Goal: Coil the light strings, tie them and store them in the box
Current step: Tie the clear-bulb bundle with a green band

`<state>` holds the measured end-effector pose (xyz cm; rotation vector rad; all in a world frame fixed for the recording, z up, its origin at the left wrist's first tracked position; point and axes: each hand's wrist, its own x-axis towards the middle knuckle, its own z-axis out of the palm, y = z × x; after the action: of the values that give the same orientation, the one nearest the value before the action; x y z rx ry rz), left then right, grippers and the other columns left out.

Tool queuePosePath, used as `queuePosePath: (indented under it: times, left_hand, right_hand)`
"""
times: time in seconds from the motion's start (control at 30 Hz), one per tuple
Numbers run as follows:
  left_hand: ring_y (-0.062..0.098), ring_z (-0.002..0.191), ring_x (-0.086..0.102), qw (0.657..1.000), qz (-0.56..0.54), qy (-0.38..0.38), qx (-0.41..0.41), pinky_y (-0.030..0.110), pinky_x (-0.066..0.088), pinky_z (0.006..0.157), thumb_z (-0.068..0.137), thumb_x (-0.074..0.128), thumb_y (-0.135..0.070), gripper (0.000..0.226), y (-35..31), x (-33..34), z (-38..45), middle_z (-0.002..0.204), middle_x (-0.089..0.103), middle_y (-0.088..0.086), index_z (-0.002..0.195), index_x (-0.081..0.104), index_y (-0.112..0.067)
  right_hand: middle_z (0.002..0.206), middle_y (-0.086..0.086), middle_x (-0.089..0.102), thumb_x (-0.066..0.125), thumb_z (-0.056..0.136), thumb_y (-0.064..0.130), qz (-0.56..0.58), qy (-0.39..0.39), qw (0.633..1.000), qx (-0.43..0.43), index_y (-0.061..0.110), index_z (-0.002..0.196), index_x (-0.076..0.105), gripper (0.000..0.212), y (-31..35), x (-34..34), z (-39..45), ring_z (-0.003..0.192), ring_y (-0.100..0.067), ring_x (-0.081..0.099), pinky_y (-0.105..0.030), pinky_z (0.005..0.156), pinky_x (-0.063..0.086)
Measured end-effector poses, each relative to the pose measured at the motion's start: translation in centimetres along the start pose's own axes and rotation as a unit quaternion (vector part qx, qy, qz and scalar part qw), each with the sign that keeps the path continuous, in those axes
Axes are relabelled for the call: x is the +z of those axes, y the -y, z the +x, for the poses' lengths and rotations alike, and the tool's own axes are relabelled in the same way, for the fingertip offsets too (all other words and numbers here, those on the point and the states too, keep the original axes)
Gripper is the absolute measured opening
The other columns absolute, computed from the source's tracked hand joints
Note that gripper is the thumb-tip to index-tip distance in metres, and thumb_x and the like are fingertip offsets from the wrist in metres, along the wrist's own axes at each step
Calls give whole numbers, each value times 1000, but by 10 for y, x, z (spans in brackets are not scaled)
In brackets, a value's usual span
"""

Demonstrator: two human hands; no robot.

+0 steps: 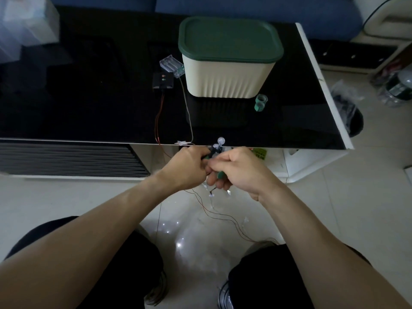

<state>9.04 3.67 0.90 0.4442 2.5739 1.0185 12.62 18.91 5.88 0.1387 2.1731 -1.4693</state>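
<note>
- We see the left hand [189, 168] and right hand [239, 172] together just below the table [89, 97] edge, both with fingers curled around a bundle of lights [217, 146] and a green tie [220, 174].
- Loose wire [223, 216] trails from the hands to the floor.
- The box [227, 76], lid [229, 39] on, stands on the table, well apart from the hands.
- A clear battery case [172, 65] touches the box; a black case [163, 80] lies beside it.
- Green tape [260, 102] lies near the box.
</note>
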Motion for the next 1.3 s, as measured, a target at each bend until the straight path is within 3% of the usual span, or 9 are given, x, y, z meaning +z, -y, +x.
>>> queuePosePath:
  times: [0.1, 0.23, 0.37, 0.5, 0.73, 0.9, 1.03, 1.23, 1.3]
  left_hand:
    - [4, 50, 46, 997, -42, 59, -7, 21, 41, 50, 87, 55, -2, 25, -4, -5, -2, 57, 53, -5, 64, 54, -12]
    - [4, 48, 44, 986, -134, 88, -52, 18, 37, 47, 93, 52, 1, 32, -6, -8, -3, 53, 50, -8, 67, 55, -18]
    - [4, 46, 41, 970, -189, 110, -107, 15, 36, 46, 95, 52, 2, 30, -2, -10, -1, 52, 48, -7, 69, 53, -14]
    - [8, 52, 42, 961, -218, 128, -111, 18, 37, 53, 93, 50, 6, 37, -4, -13, -1, 56, 48, -1, 61, 53, -12]
    - [12, 57, 46, 933, -293, 189, -90, 30, 33, 64, 93, 47, 8, 45, 2, -20, -1, 57, 52, 0, 57, 58, -18]
    - [4, 46, 42, 921, -307, 225, -84, 14, 32, 47, 96, 40, 9, 31, 1, -20, -5, 62, 48, 6, 71, 52, -5]
    - [7, 51, 41, 907, -311, 269, -88, 17, 31, 49, 101, 41, -1, 29, 5, -19, -6, 66, 50, 5, 75, 54, -6]
    - [17, 69, 44, 870, -415, 234, -124, 30, 26, 65, 91, 46, 7, 23, 12, -21, 0, 72, 58, 7, 78, 62, -3]
    - [15, 66, 46, 866, -424, 229, -133, 28, 28, 64, 93, 46, 7, 25, 11, -20, 1, 69, 59, 6, 76, 62, -3]
  right_hand:
    - [69, -6, 75, 56, 101, 16, 51, -17, 998, -23, 10, 86, 74, 24, 1, 0, 4, 56, -11, 64, -23, 56, 53]
    - [66, 4, 68, 54, 97, 13, -61, -29, 993, -96, 20, 90, 78, 26, 0, -8, 12, 58, -8, 57, -26, 59, 46]
    - [106, 8, 59, 65, 87, 7, -171, -72, 967, -178, 25, 111, 71, 31, -6, -16, 19, 96, -7, 57, -16, 82, 45]
    - [133, 12, 53, 80, 81, 29, -291, -14, 945, -146, 26, 122, 68, 43, -14, -24, 24, 114, -4, 50, -16, 89, 36]
    - [112, 17, 68, 88, 76, 22, -190, -35, 956, -221, 27, 96, 78, 23, -20, -23, 29, 112, 5, 60, -11, 97, 42]
    - [95, 13, 64, 83, 82, 21, -188, 2, 960, -209, 22, 93, 72, 15, -20, -21, 31, 89, -3, 63, -21, 84, 49]
    - [91, 13, 58, 79, 86, 24, -210, 48, 958, -190, 28, 88, 66, 13, -19, -22, 32, 83, 0, 59, -22, 81, 47]
    - [89, 9, 57, 75, 90, 18, -201, 11, 954, -223, 16, 93, 67, 9, -19, -22, 34, 79, -3, 56, -26, 77, 48]
    - [88, 10, 57, 74, 90, 18, -201, 6, 952, -230, 25, 89, 66, 11, -19, -22, 34, 80, -4, 56, -26, 77, 47]
